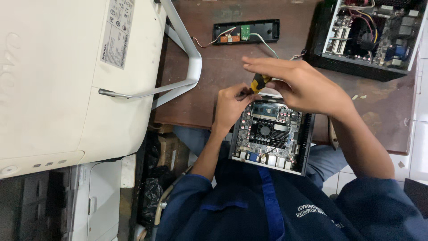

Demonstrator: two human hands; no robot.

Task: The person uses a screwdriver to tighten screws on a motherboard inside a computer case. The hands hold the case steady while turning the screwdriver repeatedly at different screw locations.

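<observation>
Your right hand (pixel 307 87) is wrapped around a screwdriver (pixel 259 82) with a yellow and black handle, its fingers closed on it and the tip pointing down at the far edge of the small open computer (pixel 272 134). Your left hand (pixel 232 105) is pinched together at that same far-left corner, touching the case right beside the driver; whether it grips a screw I cannot tell, the spot is hidden. The computer sits half on the near edge of the brown worktop (pixel 200 89) and half over your lap, circuit board and fan facing up.

You look to be working a fastener at that corner, so the next move calls for a steady, square driver and a firm case.

Further off lie a black panel (pixel 246 32) with loose wires, a second opened unit (pixel 370 35) at the far right, and a white all-in-one computer (pixel 67 76) lying face down on your left.
</observation>
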